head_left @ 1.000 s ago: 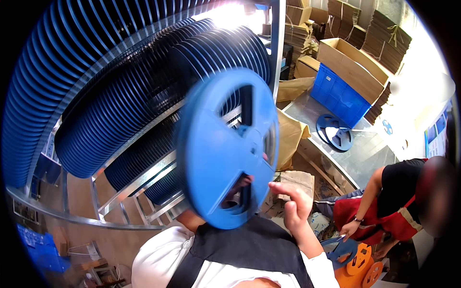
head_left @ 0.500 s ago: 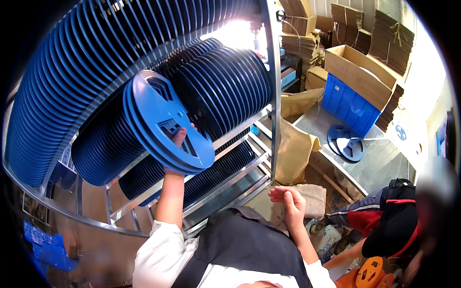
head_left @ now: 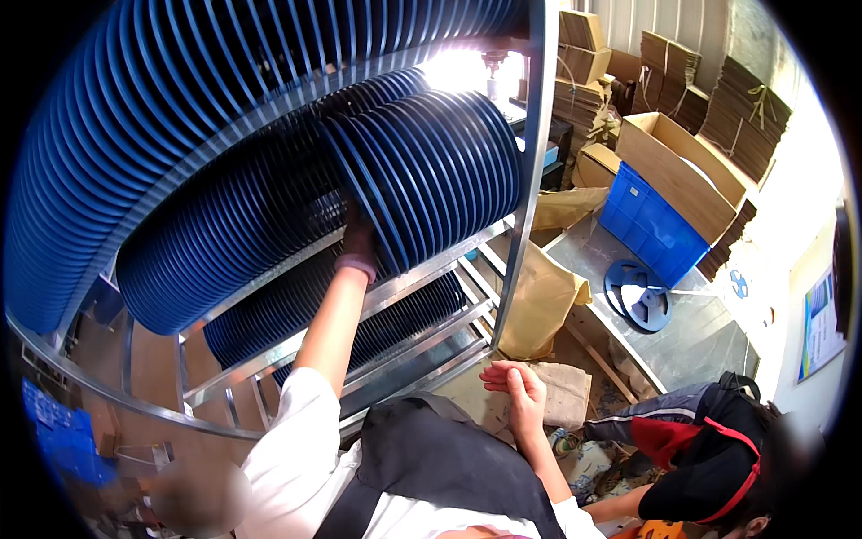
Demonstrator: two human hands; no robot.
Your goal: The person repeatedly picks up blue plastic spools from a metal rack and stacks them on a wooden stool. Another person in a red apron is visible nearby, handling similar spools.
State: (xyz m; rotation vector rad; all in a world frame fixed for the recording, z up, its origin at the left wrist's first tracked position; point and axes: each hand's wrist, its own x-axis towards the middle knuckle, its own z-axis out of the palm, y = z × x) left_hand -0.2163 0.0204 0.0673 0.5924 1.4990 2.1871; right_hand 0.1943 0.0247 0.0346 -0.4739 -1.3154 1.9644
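Left hand (head_left: 357,241) was buried among upright blue reels (head_left: 422,171) at twelve o'clock, grip unclear; right hand (head_left: 514,388) hung loosely curled, empty, well apart at four o'clock.

The left arm is stretched up and forward, nearly straight, with a white short sleeve at the shoulder and a pinkish cuff seen at the wrist. The left hand (head_left: 359,235) is raised well above the right; its fingers are hidden, so their state cannot be told. The right arm is bent and kept low, and the right hand (head_left: 514,388) is held loosely curled, nothing being gripped.
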